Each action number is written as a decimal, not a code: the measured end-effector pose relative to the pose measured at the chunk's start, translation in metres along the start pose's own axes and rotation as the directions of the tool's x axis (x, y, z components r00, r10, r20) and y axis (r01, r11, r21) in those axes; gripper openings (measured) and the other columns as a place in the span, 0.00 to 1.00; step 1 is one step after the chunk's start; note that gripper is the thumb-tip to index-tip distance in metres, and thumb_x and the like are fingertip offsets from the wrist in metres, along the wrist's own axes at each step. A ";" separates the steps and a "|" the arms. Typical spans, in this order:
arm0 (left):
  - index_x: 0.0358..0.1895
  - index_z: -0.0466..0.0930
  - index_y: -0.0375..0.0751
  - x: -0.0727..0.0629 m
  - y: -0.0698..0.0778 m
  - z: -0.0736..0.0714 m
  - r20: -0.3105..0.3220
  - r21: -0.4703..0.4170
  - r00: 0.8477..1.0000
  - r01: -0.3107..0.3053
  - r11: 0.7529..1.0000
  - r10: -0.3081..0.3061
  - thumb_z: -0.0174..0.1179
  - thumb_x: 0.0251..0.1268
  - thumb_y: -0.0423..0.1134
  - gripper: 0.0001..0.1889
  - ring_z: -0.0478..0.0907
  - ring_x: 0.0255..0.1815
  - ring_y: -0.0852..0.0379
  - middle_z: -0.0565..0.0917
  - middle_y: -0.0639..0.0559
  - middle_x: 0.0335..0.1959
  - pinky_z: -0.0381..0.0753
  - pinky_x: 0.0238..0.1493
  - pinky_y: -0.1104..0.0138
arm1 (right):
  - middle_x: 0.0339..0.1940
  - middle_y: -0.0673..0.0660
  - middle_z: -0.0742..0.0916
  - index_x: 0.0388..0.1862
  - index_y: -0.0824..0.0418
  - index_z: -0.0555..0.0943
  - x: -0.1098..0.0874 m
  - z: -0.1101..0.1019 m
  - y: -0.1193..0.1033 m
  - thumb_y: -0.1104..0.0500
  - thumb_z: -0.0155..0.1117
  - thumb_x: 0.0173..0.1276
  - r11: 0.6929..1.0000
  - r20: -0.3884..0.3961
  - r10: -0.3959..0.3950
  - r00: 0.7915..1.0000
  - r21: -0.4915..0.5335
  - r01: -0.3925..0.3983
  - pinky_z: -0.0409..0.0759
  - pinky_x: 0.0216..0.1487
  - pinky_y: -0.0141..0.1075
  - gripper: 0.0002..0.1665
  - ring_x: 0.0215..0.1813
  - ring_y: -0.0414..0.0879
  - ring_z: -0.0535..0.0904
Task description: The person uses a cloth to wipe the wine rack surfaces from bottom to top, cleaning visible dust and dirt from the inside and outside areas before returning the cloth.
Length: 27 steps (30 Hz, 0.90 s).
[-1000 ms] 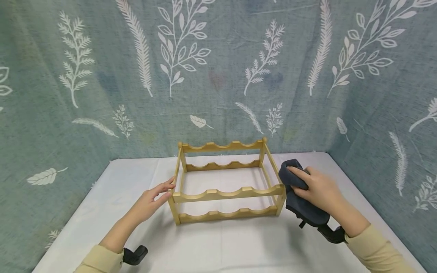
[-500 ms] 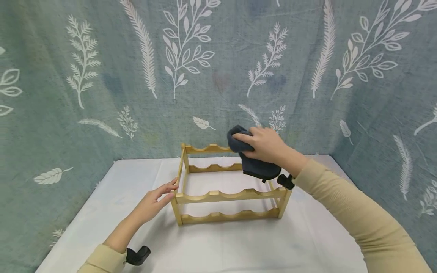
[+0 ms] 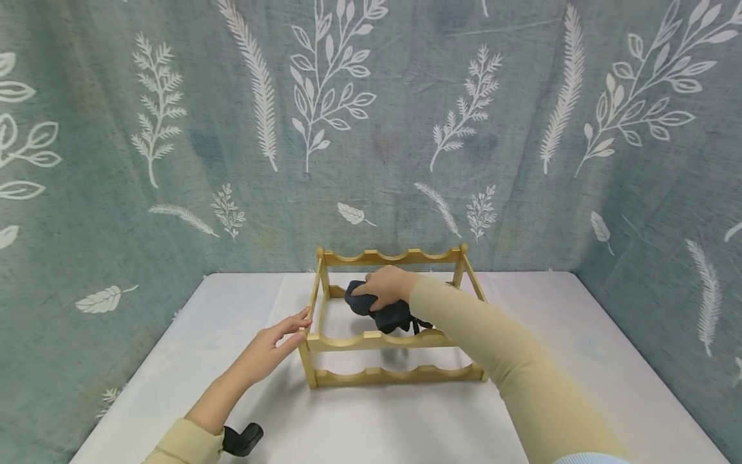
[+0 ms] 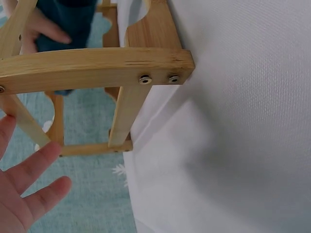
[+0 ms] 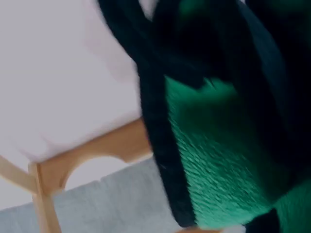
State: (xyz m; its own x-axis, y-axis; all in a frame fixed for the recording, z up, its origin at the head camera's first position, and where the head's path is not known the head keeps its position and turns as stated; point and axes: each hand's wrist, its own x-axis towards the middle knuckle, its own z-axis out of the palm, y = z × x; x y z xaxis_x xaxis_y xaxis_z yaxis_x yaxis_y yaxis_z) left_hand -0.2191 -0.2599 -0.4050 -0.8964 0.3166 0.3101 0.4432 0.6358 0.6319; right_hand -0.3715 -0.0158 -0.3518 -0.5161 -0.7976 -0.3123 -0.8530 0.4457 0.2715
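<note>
Dark cloth [image 3: 359,303] in the right hand [image 3: 390,285], inside the wooden rack [image 3: 379,340]

It is soft-looking and bunched, with fuzzy green pile [image 5: 218,160] and dark bound edges [image 5: 167,160]; right fingers curl round it, between front and back rails [image 3: 394,258] with wavy cut-outs, while the left hand [image 3: 281,338], its fingers spread and relaxed, touches the rack's left side
</note>
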 end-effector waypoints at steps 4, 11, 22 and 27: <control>0.54 0.74 0.44 0.000 -0.001 0.000 0.001 -0.001 1.000 -0.002 1.000 0.002 0.49 0.69 0.42 0.15 0.67 0.62 0.41 0.66 0.47 0.66 0.69 0.54 0.44 | 0.53 0.53 0.79 0.69 0.41 0.59 0.020 0.011 0.007 0.46 0.54 0.67 0.992 0.103 -0.011 0.995 0.129 -0.002 0.73 0.54 0.38 0.32 0.52 0.45 0.75; 0.54 0.73 0.47 -0.001 -0.004 0.001 0.000 -0.005 1.000 -0.024 1.000 0.024 0.48 0.69 0.40 0.13 0.66 0.62 0.40 0.66 0.48 0.66 0.68 0.54 0.43 | 0.66 0.53 0.70 0.71 0.42 0.56 0.037 0.030 0.017 0.46 0.53 0.68 0.940 0.209 0.107 0.972 0.296 -0.168 0.64 0.64 0.39 0.34 0.66 0.47 0.66; 0.52 0.74 0.51 -0.004 -0.001 0.007 -0.063 0.078 0.997 -0.041 0.996 0.045 0.52 0.66 0.43 0.13 0.68 0.62 0.46 0.69 0.53 0.65 0.69 0.55 0.46 | 0.67 0.52 0.69 0.70 0.44 0.59 0.021 0.056 0.033 0.48 0.56 0.66 0.894 0.289 0.231 0.929 0.314 -0.320 0.65 0.64 0.42 0.34 0.66 0.48 0.65; 0.53 0.74 0.50 -0.003 -0.001 0.006 -0.059 0.105 0.997 -0.036 0.994 0.043 0.52 0.67 0.43 0.14 0.68 0.62 0.45 0.68 0.52 0.65 0.70 0.54 0.46 | 0.66 0.54 0.71 0.69 0.46 0.60 0.009 0.070 0.050 0.48 0.58 0.65 0.892 0.270 0.251 0.930 0.309 -0.330 0.65 0.64 0.43 0.34 0.66 0.49 0.66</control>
State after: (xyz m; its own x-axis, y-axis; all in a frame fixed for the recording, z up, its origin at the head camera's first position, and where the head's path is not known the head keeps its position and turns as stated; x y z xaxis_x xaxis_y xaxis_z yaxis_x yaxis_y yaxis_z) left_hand -0.2171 -0.2578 -0.4108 -0.8754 0.3011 0.3783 0.4732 0.6941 0.5425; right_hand -0.4242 0.0283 -0.4049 -0.7146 -0.5198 -0.4682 -0.6142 0.7865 0.0642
